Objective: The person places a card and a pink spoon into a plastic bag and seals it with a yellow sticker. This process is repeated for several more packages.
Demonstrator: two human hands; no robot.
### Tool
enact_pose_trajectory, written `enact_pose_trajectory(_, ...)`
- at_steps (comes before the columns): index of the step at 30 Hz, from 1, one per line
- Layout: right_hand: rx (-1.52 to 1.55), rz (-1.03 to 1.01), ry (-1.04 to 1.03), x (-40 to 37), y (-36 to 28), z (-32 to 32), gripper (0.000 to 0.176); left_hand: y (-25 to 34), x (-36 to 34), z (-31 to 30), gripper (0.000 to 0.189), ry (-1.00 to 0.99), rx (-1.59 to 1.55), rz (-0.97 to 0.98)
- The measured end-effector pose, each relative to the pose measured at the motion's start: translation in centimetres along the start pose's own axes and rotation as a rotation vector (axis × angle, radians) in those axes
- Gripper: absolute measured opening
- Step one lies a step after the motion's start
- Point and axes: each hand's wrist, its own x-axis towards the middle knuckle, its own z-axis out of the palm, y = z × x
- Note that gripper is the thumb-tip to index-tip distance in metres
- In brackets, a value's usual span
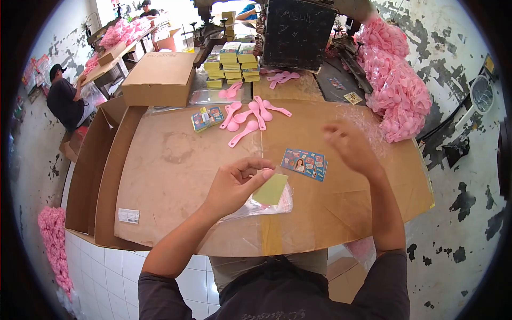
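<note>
My left hand point(234, 184) pinches a clear plastic bag point(266, 205) with a yellow-green card point(272, 189) inside it, resting on the cardboard worktop point(176, 176). My right hand point(349, 146) hovers blurred above the board with fingers apart and nothing in it, just right of a printed colour card point(304, 163) lying flat. Farther back lie several loose pink plastic spoons point(248, 117) and a small stack of printed cards point(207, 118).
Closed cardboard box point(160, 77) at back left, stacks of yellow-green cards point(232, 64) behind the spoons, a black machine point(296, 32) at the back. Big bags of pink spoons point(397, 85) on the right. A person point(64, 101) sits at far left. Open carton flaps point(88, 170) at left.
</note>
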Motion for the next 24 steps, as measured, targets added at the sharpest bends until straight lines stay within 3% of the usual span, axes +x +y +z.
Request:
enact_pose_trajectory(1, 0.168, 0.058, -0.196, -0.1, -1.9, 0.5, 0.039, 0.2, 0.0, 0.0, 0.028, -0.008, 0.009, -0.015)
enact_pose_trajectory(3, 0.524, -0.068, -0.328, -1.0, -4.2, 2.9, 0.036, 0.4, -0.1, 0.1, 0.028, -0.021, 0.025, -0.046)
enact_pose_trajectory(6, 0.631, -0.077, -0.304, -1.8, -6.8, 5.5, 0.036, -0.3, 0.1, -0.1, 0.028, 0.026, -0.026, -0.019)
enact_pose_trajectory(9, 0.913, 0.094, -0.305, -2.3, -5.8, 7.8, 0.032, 0.1, -0.1, 0.1, 0.028, 0.070, -0.022, -0.031)
enact_pose_trajectory(12, 0.817, 0.063, -0.201, -2.2, -5.4, 7.8, 0.026, -0.1, 0.0, 0.2, 0.029, 0.079, -0.061, -0.014)
enact_pose_trajectory(24, 0.988, 0.187, -0.122, -2.4, -5.6, 7.7, 0.018, -0.8, 0.2, 0.1, 0.026, 0.109, -0.001, -0.025)
